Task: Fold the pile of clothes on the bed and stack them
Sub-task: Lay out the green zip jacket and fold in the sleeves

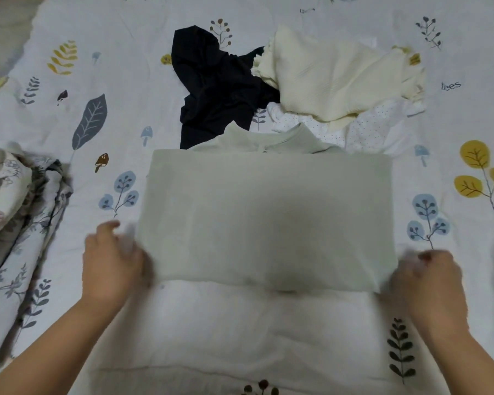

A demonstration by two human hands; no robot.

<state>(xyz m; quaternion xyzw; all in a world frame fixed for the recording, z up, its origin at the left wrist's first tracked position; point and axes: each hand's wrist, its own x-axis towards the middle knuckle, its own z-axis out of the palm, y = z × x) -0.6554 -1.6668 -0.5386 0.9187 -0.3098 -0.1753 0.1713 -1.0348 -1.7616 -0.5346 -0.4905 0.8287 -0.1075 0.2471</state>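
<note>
A pale green zip-neck top (265,218) lies flat in the middle of the bed, its lower part folded up toward the collar. My left hand (111,263) grips its near left corner, and my right hand (428,280) grips its near right corner. Both hands are blurred by motion. Behind the top lies the unfolded pile: a black garment (211,84), a cream ribbed garment (337,78) and a white dotted garment (365,126) under the cream one.
The bed is covered by a white sheet with a leaf and mushroom print (103,89). A crumpled floral quilt (17,206) lies at the left edge.
</note>
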